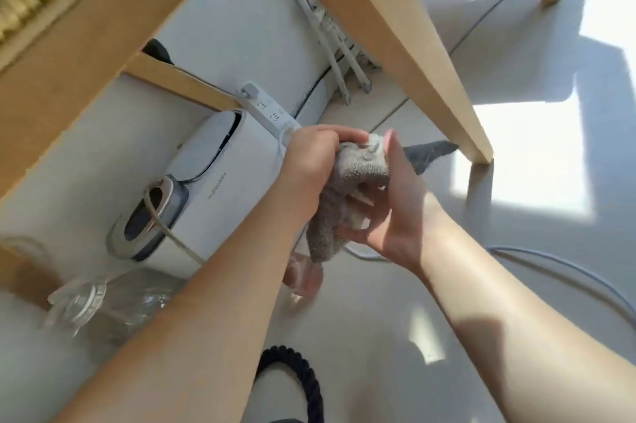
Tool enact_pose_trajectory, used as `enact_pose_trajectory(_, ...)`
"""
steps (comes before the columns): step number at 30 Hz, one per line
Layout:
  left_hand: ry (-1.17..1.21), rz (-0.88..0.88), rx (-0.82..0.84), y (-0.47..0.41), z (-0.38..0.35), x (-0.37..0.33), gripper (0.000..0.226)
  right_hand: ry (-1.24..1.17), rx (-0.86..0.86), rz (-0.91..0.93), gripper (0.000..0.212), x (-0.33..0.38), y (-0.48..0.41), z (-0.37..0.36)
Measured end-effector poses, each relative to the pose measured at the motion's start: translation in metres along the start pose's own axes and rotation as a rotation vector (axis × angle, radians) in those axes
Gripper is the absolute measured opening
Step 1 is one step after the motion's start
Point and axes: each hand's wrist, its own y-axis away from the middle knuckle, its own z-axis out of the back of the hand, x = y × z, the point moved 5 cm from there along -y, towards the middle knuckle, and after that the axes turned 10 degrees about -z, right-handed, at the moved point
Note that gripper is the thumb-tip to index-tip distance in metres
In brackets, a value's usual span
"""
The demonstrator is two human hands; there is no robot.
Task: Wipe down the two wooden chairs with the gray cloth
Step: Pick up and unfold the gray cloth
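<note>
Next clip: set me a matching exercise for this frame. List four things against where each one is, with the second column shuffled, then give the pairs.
Things:
1. gray cloth
2. power strip
3. clear bottle
4. black braided cord

Places:
A. bottom edge of the view, near the middle
B. just above the white appliance in the view
C. held between the left hand and right hand
D. lower left of the view

Pairs: 1-C; 2-B; 3-D; 4-A
</note>
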Motion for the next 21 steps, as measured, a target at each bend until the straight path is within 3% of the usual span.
enact_pose_trajectory(2, 0.162, 0.137, 0.036, 0.007, -0.003, -0.003, 0.025, 0.193, -0.188, 0.100, 0.053, 0.022, 0.012, -0.001)
enact_pose_trajectory(5, 0.257, 0.123, -0.037, 0.018, -0.008, -0.013, 0.007, 0.378, -0.331, 0.153, 0.065, 0.037, 0.045, 0.000)
enact_pose_trajectory(9, 0.235, 0.243, -0.043, 0.062, -0.029, -0.026, 0.033, 0.627, -0.545, 0.230, 0.072, 0.045, 0.118, 0.010)
enact_pose_trajectory(12, 0.218, 0.285, 0.018, 0.104, -0.041, -0.052, 0.024, 0.808, -0.703, 0.266, 0.057, 0.056, 0.179, 0.009)
enact_pose_trajectory(14, 0.242, 0.267, 0.049, 0.130, -0.041, -0.079, 0.017, 0.838, -0.704, 0.280, 0.028, 0.062, 0.219, -0.001)
enact_pose_trajectory(16, 0.271, 0.232, 0.049, 0.151, -0.028, -0.111, 0.024, 0.840, -0.661, 0.266, 0.016, 0.068, 0.254, -0.025)
enact_pose_trajectory(21, 0.189, 0.047, 0.075, 0.184, 0.036, -0.196, 0.036, 0.935, -0.431, 0.153, 0.018, 0.075, 0.311, -0.122)
